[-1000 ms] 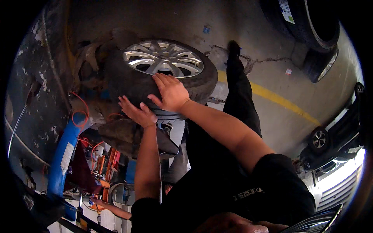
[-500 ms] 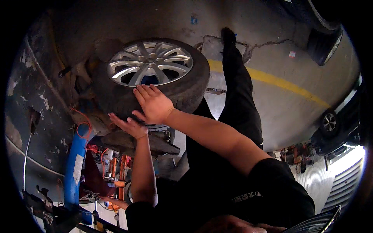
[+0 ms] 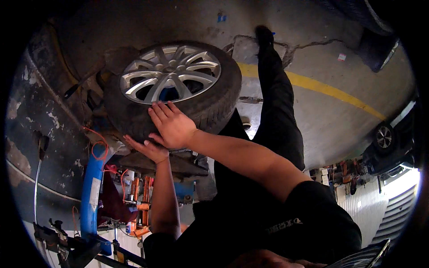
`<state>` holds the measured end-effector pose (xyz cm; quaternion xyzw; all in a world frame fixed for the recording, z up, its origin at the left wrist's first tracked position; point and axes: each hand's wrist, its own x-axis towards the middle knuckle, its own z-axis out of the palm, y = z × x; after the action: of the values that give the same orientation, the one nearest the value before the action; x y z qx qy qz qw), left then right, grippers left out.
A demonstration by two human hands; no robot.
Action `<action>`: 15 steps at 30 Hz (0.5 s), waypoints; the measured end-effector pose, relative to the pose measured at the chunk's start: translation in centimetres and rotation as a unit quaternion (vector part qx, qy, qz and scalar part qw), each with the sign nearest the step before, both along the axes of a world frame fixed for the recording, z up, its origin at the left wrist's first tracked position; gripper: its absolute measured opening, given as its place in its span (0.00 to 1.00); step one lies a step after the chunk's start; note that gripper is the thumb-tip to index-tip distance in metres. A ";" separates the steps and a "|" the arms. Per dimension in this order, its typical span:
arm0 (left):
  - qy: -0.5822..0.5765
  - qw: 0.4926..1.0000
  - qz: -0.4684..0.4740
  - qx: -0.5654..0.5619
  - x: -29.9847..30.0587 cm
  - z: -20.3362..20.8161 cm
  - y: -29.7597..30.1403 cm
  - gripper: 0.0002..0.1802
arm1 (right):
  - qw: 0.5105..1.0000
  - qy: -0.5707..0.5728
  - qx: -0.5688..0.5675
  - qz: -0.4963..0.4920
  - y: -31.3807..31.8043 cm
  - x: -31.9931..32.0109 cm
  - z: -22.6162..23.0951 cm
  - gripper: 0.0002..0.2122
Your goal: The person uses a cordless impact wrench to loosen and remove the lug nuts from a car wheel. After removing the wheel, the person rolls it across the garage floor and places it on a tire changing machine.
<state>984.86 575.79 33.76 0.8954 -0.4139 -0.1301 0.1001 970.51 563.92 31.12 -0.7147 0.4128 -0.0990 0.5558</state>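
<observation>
A car wheel (image 3: 214,100), a black tyre around a silver multi-spoke alloy rim (image 3: 172,71), lies tilted with its face up in front of me. My right hand (image 3: 173,127) rests flat on the tyre's near sidewall, its fingertips by the rim's edge. Lower down, my left hand (image 3: 149,149) lies against the near side of the tread with its fingers stretched out, just below my right hand. Neither hand is closed around anything. What bears the wheel underneath is largely hidden, though a dark metal part (image 3: 167,165) shows below it.
A blue column (image 3: 91,192) with an orange cable (image 3: 103,145) stands at left, beside a peeling dark wall (image 3: 49,120). A dark lever (image 3: 73,90) lies left of the wheel. Another tyre (image 3: 377,49) is at the far right. A yellow line (image 3: 321,91) crosses the cracked floor.
The wheel has tipped slightly toward me and shows more tread on its near right side. Both hands have stayed on the tyre, shifting a little left and down.
</observation>
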 end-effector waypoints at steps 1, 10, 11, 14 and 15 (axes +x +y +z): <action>0.004 1.000 0.000 0.000 0.1 0.0 0.0 0.51 | 1.000 -0.027 -0.004 0.002 0.1 0.0 -0.2 0.32; 0.053 0.997 0.044 -0.022 -0.1 -0.2 -0.2 0.52 | 0.984 -0.171 0.007 0.054 -0.2 -5.1 -1.2 0.27; 0.060 0.996 0.056 -0.025 -0.2 -0.1 -0.1 0.51 | 0.984 -0.168 0.011 0.052 0.0 -6.1 -1.0 0.27; 0.150 0.981 0.115 -0.048 -0.8 0.3 -1.2 0.47 | 0.985 -0.165 0.017 0.042 0.6 -7.3 -1.1 0.27; 0.196 0.968 0.141 -0.061 -1.8 0.5 -1.4 0.46 | 0.986 -0.159 0.013 0.043 0.8 -8.1 -1.2 0.27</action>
<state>983.04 574.38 34.31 0.8939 -0.2626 -0.2624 0.2514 962.38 564.73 29.91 -0.6995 0.2889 -0.1821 0.6277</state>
